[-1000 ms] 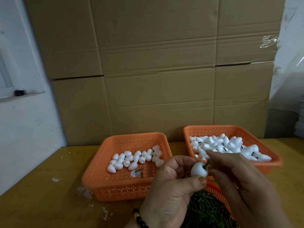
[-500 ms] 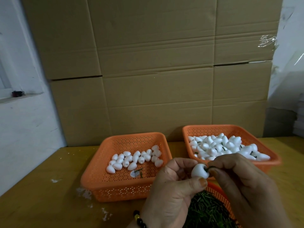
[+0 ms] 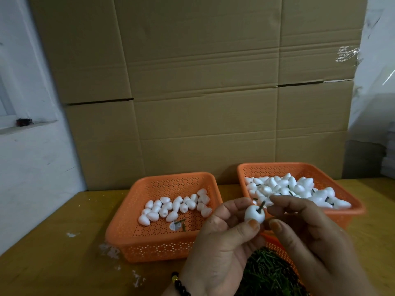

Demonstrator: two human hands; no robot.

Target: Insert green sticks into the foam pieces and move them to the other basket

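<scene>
A foam piece (image 3: 254, 214) is held up over the desk (image 3: 53, 263) by the left hand (image 3: 222, 248), pinched between thumb and curled fingers (image 3: 233, 207); a green stick (image 3: 261, 206) is seen standing out of its top, only partly sunk; the right hand (image 3: 307, 229) is held just beside it, its fingers loosely bent, and no grip on the stick can be made out; whether a fingertip touches the stick cannot be told; plain foam is kept in the left basket (image 3: 162, 218), stuck pieces in the right basket (image 3: 299, 189), loose sticks (image 3: 269, 274) in a third below the hands

Several faults are judged possible; if the stick is pressed off-axis, the foam may be split or the stick may come out through the side; if too little depth is given, the stick may drop out when the piece is tossed; if the thumb squeezes too hard, the soft foam may be dented; a careless toss may land the piece in the left basket, among the unfinished ones, or on the desk
</scene>
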